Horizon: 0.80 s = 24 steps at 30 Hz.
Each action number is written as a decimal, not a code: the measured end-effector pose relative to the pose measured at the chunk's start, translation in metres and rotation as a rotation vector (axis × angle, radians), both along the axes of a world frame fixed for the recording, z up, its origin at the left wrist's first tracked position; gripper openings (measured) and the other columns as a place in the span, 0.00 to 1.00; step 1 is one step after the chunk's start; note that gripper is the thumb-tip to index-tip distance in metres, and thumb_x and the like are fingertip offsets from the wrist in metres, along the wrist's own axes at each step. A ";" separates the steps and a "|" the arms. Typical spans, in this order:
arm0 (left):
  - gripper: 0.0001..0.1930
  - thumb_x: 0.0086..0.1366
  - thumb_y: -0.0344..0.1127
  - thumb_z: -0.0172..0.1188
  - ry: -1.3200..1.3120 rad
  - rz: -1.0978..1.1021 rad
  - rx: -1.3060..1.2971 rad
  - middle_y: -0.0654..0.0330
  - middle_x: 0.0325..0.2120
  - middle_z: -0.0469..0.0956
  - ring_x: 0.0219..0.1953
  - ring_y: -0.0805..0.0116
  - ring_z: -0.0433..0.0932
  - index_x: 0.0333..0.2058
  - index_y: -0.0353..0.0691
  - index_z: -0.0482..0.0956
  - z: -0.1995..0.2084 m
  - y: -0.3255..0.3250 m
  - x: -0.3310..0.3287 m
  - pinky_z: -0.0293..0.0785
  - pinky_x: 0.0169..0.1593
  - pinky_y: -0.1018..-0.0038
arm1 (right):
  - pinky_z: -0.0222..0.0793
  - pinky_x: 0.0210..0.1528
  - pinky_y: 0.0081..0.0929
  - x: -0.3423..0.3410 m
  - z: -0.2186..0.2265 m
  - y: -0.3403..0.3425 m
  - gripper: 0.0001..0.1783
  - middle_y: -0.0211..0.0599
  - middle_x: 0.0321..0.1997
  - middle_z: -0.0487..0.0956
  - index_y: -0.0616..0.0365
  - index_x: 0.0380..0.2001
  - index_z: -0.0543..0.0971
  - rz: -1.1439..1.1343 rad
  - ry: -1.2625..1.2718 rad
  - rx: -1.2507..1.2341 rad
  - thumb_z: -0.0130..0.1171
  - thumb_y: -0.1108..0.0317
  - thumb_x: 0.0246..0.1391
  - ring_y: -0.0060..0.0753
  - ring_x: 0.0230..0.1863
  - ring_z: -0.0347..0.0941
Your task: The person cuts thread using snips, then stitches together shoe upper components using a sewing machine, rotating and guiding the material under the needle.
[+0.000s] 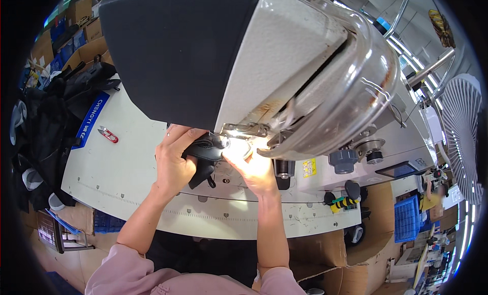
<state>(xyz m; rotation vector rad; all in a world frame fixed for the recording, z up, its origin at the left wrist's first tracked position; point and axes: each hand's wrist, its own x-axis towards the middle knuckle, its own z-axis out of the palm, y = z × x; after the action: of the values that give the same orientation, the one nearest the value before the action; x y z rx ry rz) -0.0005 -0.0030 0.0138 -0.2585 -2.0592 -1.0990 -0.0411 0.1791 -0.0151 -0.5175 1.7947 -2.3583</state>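
An industrial sewing machine [284, 56] fills the upper middle, its lamp lighting the spot under the needle area. Beneath its head lies a black stitched piece [206, 148], with a pale part near the lit spot and a black flap hanging toward me. My left hand [175, 157] is closed on the piece's left side, thumb toward me, some fingertips hidden beneath the machine head. Close to the needle area, my right hand [254, 169] has its fingers pressed together at the piece's right end. Glare washes out those fingertips, and the needle itself cannot be made out.
Red-handled thread snips [108, 135] lie on the pale worktable [137, 168]. A heap of black sewn goods [51, 127] covers the table's left end. Cardboard boxes [376, 218] stand at lower right, near a blue crate [406, 218]. At far right is a fan [461, 137].
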 end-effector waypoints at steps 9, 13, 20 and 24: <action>0.26 0.48 0.11 0.50 -0.147 0.057 0.361 0.57 0.41 0.80 0.48 0.66 0.77 0.47 0.35 0.76 0.020 -0.065 -0.004 0.71 0.54 0.72 | 0.69 0.41 0.27 0.037 0.005 -0.014 0.14 0.37 0.35 0.76 0.63 0.35 0.76 -0.737 0.855 0.385 0.69 0.78 0.44 0.33 0.36 0.74; 0.26 0.56 0.14 0.53 -0.148 -0.138 0.780 0.56 0.47 0.78 0.47 0.70 0.78 0.55 0.32 0.71 0.022 -0.113 0.015 0.73 0.55 0.75 | 0.70 0.53 0.36 0.056 0.008 -0.049 0.14 0.34 0.43 0.76 0.56 0.35 0.79 -0.343 1.150 0.705 0.64 0.78 0.41 0.38 0.47 0.74; 0.26 0.61 0.22 0.53 0.257 0.276 -0.014 0.53 0.61 0.66 0.65 0.61 0.62 0.59 0.33 0.66 0.059 -0.129 0.046 0.48 0.69 0.68 | 0.62 0.61 0.39 0.048 0.012 -0.093 0.10 0.34 0.36 0.70 0.55 0.31 0.74 0.087 1.218 0.622 0.63 0.70 0.43 0.42 0.49 0.70; 0.38 0.69 0.62 0.34 -0.119 -0.233 -0.174 0.47 0.50 0.75 0.61 0.56 0.68 0.48 0.29 0.76 0.098 -0.122 0.078 0.45 0.69 0.61 | 0.69 0.42 0.37 0.082 0.050 -0.088 0.16 0.36 0.33 0.72 0.57 0.31 0.74 0.272 0.904 0.383 0.71 0.68 0.40 0.43 0.36 0.72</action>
<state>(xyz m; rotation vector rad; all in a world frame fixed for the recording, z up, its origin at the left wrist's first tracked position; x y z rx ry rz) 0.0778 -0.1253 0.1115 -0.5436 -2.2783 -1.0945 0.0407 0.0907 0.0347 -1.8172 2.1969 -1.6103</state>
